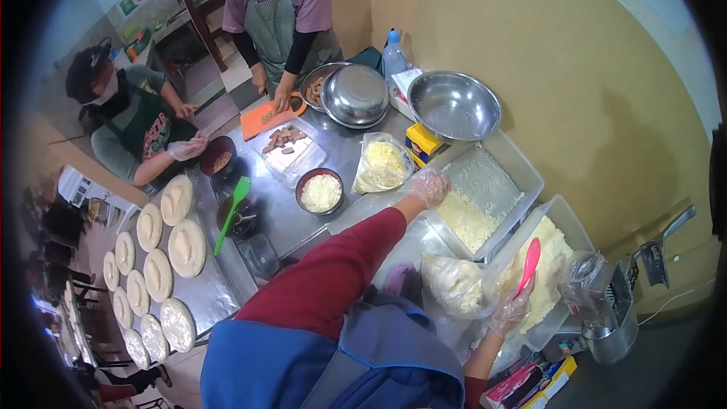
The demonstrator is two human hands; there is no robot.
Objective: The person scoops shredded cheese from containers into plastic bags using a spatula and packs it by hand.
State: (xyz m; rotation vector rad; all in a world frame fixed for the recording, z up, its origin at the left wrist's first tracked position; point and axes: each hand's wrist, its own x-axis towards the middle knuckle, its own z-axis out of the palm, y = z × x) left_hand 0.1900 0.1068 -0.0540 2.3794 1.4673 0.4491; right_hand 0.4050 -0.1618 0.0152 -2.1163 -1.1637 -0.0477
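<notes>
My left hand (430, 186), in a clear plastic glove, is at the near-left rim of a clear plastic container (521, 220) with pale grated cheese (468, 220) in it. Its fingers bend over the rim and partly hide it. In my right hand (512, 310), also gloved, a pink spatula (531, 259) points upward, its handle in my closed fingers. A second container (579, 220), full of pale yellow gratings (547, 261), lies just beyond that hand. Between my arms sits a plastic bag (454, 284) with pale contents, close to my right hand.
Flattened dough rounds (187, 248) cover the table's left end. A bowl of white gratings (320, 192), a bag of yellow gratings (381, 163) and a green spatula (231, 216) stand mid-table. Steel bowls (454, 106) are behind. Two co-workers handle food opposite; a metal grater (617, 318) stands right.
</notes>
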